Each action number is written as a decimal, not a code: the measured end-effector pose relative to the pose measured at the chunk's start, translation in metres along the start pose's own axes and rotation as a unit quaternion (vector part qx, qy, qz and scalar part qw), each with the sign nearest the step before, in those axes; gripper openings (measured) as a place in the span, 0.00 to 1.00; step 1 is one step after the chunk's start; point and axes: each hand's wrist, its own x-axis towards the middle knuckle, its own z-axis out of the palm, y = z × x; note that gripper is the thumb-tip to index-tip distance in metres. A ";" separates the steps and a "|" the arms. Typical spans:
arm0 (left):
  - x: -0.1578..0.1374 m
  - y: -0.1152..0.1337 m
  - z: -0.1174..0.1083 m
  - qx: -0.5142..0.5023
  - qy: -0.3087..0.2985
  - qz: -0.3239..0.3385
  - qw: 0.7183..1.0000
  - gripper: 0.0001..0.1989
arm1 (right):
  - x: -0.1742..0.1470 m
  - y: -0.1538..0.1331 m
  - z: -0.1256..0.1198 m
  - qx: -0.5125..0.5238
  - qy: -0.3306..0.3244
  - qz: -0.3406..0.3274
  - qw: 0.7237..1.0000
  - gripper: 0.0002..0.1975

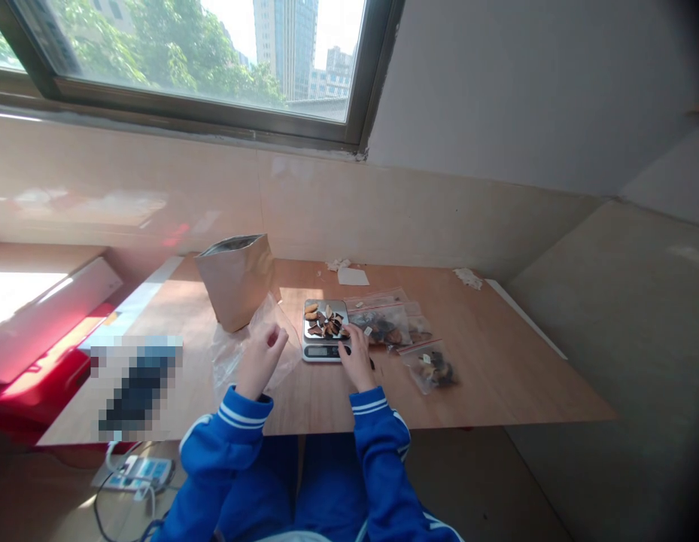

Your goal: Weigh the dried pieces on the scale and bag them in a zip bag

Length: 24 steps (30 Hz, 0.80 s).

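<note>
Nearest to us, below the scale (325,352), two blue sleeves (244,414) reach in over the surface (496,384). We see the left hand (264,357) just left of the scale, above a clear plastic bag (228,361); its fingers curl in toward the thumb, and we cannot tell whether they pinch anything. The right hand (356,352) is at the scale's right edge, fingertips beside the dried pieces, and we cannot tell if it grips one. A small zip bag (431,366) lies right of the scale, near that hand. On the scale's plate we find the dried pieces (326,322), mostly dark with a few pale ones. Farther off, larger zip bags (383,324) lie right of the scale, an open brown pouch (239,278) stands to its left, and a white paper (353,277) lies behind it.
</note>
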 end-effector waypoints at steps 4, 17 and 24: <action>0.002 -0.001 0.009 -0.007 -0.014 -0.007 1.000 0.16 | 0.001 0.004 0.001 -0.001 -0.015 -0.006 1.000 0.15; 0.004 -0.018 0.032 -0.039 -0.055 -0.006 0.998 0.16 | 0.020 -0.059 -0.024 0.255 -0.042 0.117 0.959 0.16; -0.002 -0.023 0.041 -0.088 -0.017 0.018 0.996 0.16 | 0.033 -0.112 -0.022 0.310 -0.130 0.123 0.934 0.20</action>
